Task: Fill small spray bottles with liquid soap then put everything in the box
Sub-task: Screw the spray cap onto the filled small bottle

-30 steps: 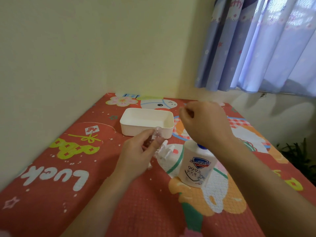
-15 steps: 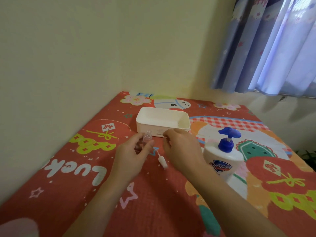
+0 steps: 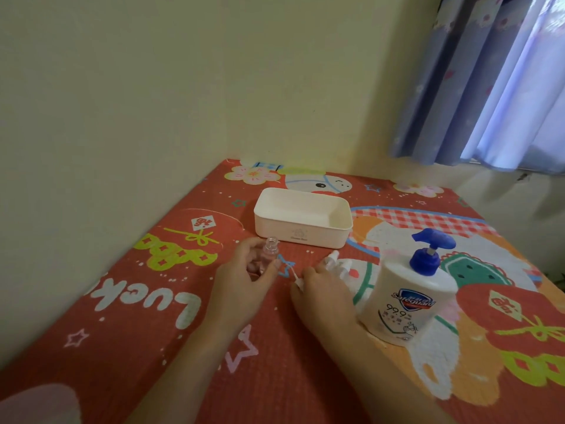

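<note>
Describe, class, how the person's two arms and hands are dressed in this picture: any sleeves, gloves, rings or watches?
Both forearms are bare up to the picture's lower edge, so no sleeves show. The left hand and right hand wear no gloves, and no ring, watch or bracelet is visible. No markings show on either.

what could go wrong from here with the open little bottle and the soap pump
The small clear bottle in the left hand has a narrow uncapped neck, so soap from the big pump bottle may overshoot onto the mat. The sprayer cap under the right hand rests on the mat, so its dip tube may pick up dirt.
</note>
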